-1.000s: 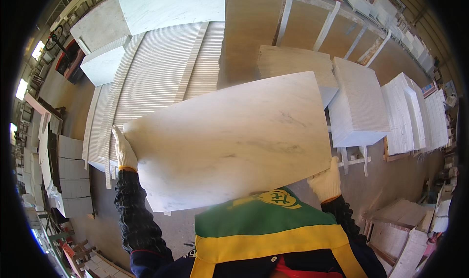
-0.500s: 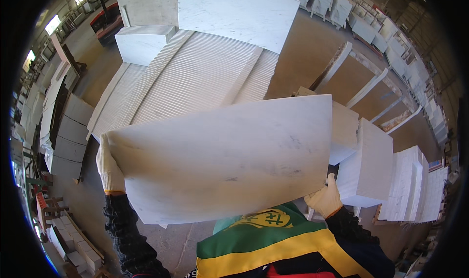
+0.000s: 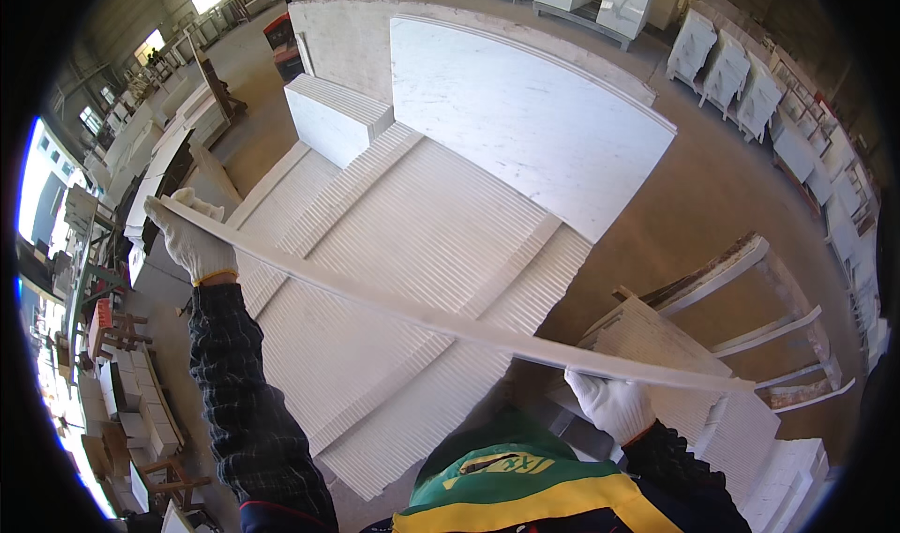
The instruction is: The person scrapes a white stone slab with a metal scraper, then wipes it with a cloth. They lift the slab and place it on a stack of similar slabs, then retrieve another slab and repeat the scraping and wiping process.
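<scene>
slab point(image 3: 431, 319), its long edge turned up, spans from hand to hand in front of the green apron point(image 3: 497, 467). the left hand point(image 3: 195, 242), in a white glove, grips one end, fingers curled round the edge; the right hand point(image 3: 614, 406), gloved too, clasps it from below, just short of the other end. beyond the hands, and between them, spreads a ribbed stack point(image 3: 422, 224). farther out, a white panel point(image 3: 525, 111) stands upright, with short blocks point(image 3: 328, 125) to its left. past the right hand are thin tiles point(image 3: 656, 345), then a frame point(image 3: 806, 313).
</scene>
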### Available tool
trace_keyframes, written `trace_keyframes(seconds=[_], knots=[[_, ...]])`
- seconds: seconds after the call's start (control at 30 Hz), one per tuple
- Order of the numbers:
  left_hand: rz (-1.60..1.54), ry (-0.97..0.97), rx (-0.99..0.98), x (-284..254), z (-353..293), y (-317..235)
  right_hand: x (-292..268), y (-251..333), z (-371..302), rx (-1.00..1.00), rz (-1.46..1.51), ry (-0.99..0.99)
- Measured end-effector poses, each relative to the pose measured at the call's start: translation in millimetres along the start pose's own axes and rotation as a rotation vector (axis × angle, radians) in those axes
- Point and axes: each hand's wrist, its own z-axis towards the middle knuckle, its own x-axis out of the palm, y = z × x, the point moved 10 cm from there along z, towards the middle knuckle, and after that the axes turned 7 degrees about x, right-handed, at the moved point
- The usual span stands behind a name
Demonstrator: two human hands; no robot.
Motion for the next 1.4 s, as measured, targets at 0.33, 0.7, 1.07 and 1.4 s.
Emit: trace_keyframes(seconds=[0.33, 0.7, 1.07, 1.4], knots=[[-0.575, 0.432, -0.078, 151.0, 77.0, 93.0, 71.2, 80.6, 66.4, -0.111, -0.213, 0.054], [-0.463, -0.004, -0.205, 270.7, 81.5, 211.0, 105.6, 106.1, 124.9, -0.139, -0.168, -0.001], [-0.454, 0.040, -0.315, 344.9, 50.9, 267.8, 93.7, 145.7, 147.8, -0.347, 0.048, -0.290], [-0.317, 0.102, -0.371, 357.1, 51.4, 300.5, 99.1, 161.3, 168.8, -0.398, -0.289, -0.215]])
